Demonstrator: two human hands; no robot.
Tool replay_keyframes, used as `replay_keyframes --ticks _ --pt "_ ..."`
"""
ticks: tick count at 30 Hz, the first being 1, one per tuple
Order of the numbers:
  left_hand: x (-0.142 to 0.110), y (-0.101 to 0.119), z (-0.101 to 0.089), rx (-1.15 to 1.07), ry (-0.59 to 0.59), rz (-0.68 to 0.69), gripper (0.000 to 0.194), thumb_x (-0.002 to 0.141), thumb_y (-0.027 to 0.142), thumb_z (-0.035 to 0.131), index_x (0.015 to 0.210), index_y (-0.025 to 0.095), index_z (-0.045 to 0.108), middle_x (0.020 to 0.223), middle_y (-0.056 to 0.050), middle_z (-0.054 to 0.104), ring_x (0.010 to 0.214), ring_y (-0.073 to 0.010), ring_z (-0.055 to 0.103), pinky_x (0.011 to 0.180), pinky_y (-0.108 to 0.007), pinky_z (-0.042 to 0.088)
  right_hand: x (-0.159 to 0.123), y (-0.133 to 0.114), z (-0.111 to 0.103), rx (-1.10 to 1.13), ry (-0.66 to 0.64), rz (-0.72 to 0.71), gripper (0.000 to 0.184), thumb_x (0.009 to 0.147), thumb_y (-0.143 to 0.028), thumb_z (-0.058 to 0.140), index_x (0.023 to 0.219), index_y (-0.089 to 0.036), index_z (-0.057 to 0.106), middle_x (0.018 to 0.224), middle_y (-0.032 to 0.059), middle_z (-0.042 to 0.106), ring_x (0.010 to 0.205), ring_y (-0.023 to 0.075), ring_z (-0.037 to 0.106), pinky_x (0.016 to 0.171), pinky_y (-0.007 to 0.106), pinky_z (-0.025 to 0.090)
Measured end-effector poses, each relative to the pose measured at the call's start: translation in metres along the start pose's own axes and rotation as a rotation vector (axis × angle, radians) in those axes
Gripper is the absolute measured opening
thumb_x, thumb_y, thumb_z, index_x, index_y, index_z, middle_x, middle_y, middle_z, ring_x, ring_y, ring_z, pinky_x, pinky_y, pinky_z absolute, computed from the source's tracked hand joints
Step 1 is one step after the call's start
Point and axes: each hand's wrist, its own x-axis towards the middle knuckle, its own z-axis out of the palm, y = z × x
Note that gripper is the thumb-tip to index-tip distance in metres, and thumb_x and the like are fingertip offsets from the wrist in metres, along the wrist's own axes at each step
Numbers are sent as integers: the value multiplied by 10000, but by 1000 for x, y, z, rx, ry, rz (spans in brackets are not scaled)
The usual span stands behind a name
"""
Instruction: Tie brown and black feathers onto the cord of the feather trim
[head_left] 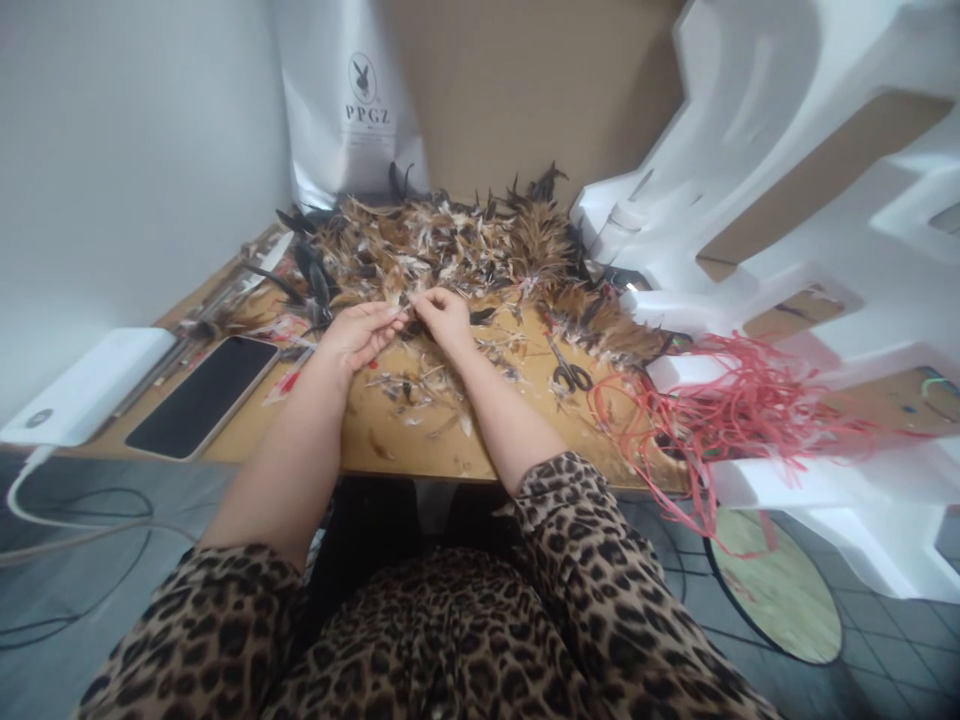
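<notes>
Brown feathers (442,240) heap mid-frame on bench (420,440); both hands (401,322) nearly meet there, fingertips pinched, held item unclear.

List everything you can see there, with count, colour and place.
Feather pile: one, brown, black and white, back of table
Feather scraps: many, mixed, below hands
Scissors: one pair, dark, right of centre
Red strips: one tangle, red, right
Phone: one, dark screen, left
Charger-like box: one, white, left corner
Cable: one, white, from box
Bag: one, white, behind pile
Cardboard: one panel, brown, behind pile
Foam pieces: several, white, right
Table: one, tan, centre
Round object: one, pale green, floor right
Sleeves: two, leopard print, below
Hands: two, bare, pinching something indistinct before pile
</notes>
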Motion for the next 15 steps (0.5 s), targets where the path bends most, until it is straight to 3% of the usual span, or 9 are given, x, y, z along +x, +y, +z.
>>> replay_keyframes --ticks 6,10,15 --pt "-2 1 6 89 94 150 51 672 62 699 711 67 666 649 -69 688 491 -58 609 487 -112 479 0 -5 -1 172 -104 337 407 677 -556 649 705 -153 600 576 -50 540 471 32 410 450 169 299" --pt "-4 1 7 141 74 160 118 634 102 746 718 68 671 628 -64 680 489 -65 612 492 -118 481 -1 -8 1 307 -151 373 349 636 -473 725 705 -160 585 545 -64 524 455 26 397 421 162 257" --pt "-1 0 1 112 26 97 94 666 95 719 746 61 684 660 -80 690 510 -78 631 472 -115 480 -2 -13 3 349 -71 363 276 648 -379 723 723 -163 568 493 -88 481 432 28 361 431 163 246"
